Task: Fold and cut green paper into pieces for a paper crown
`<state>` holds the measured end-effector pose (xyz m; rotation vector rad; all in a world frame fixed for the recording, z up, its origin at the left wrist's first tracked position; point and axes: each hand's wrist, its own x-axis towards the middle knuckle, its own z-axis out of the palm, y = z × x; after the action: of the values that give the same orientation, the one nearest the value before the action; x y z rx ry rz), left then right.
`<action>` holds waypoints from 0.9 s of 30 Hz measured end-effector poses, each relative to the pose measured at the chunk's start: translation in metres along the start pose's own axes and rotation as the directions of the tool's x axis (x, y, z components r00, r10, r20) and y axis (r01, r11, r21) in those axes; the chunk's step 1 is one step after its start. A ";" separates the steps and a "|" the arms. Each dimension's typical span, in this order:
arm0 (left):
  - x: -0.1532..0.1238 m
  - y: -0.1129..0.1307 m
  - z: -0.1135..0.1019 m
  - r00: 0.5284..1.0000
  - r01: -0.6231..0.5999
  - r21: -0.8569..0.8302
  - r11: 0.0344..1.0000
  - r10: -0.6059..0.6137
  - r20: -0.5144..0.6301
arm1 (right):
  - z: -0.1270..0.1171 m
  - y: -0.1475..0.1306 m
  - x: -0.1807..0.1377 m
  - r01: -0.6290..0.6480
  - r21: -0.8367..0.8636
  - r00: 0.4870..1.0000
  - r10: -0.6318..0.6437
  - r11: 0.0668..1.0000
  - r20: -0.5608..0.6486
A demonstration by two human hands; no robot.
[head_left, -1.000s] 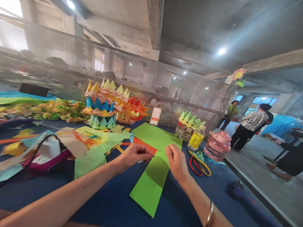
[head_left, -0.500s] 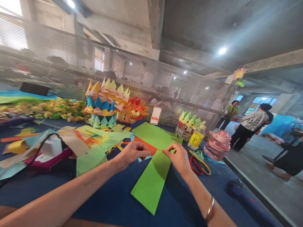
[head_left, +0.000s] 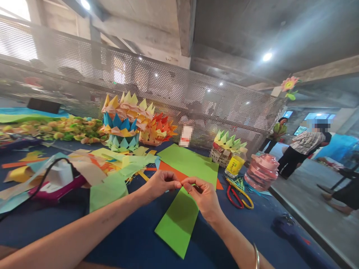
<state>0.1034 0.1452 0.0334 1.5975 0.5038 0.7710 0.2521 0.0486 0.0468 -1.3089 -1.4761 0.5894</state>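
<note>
My left hand (head_left: 162, 185) and my right hand (head_left: 204, 196) meet at their fingertips above the table, each in a pinch. Whatever is between the fingers is too small or hidden to make out. Just below them lies a folded green paper strip (head_left: 177, 228), partly covered by my right hand. Behind the hands a larger light-green paper sheet (head_left: 190, 160) rests over an orange sheet (head_left: 171, 170). Scissors (head_left: 236, 198) with red and yellow handles lie to the right of my right hand.
Paper scraps (head_left: 108, 186) and a magenta-and-white device (head_left: 57, 188) with a black cable cover the left. Folded-paper rings (head_left: 120, 125) stand behind, beside a perforated metal screen (head_left: 157, 86). A yellow-labelled bottle (head_left: 235, 165) and pink jug (head_left: 261, 172) stand right; people (head_left: 304, 147) are beyond.
My hands have come together from a small gap until the fingertips meet. My right hand moved left, over the top end of the green strip. The view shifted slightly.
</note>
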 end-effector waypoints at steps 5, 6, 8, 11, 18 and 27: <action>0.000 -0.005 0.001 0.994 -0.087 0.109 0.990 0.093 -0.049 | 0.005 0.001 -0.001 -0.044 0.081 0.998 0.046 0.996 -0.029; 0.000 -0.006 0.000 0.989 -0.118 0.157 0.980 0.130 -0.065 | 0.005 0.001 -0.001 -0.018 0.074 0.999 0.020 0.997 -0.035; -0.002 -0.010 0.001 0.973 -0.182 0.264 0.947 0.212 -0.089 | 0.006 -0.001 -0.003 0.093 0.014 0.995 -0.092 0.996 -0.047; -0.005 -0.012 0.002 0.937 -0.291 0.380 0.878 0.342 -0.072 | 0.006 -0.005 -0.006 0.279 -0.113 0.956 -0.287 0.954 -0.062; -0.011 -0.009 0.006 0.846 -0.492 0.432 0.756 0.532 0.032 | 0.008 -0.008 -0.012 0.433 -0.226 0.892 -0.451 0.873 -0.033; -0.009 -0.005 0.002 0.854 -0.456 0.517 0.724 0.521 0.023 | 0.003 0.000 -0.007 0.156 -0.148 0.972 -0.179 0.977 -0.153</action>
<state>0.0992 0.1385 0.0270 2.2395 0.3872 1.2173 0.2483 0.0429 0.0434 -1.2878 -1.4903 0.2672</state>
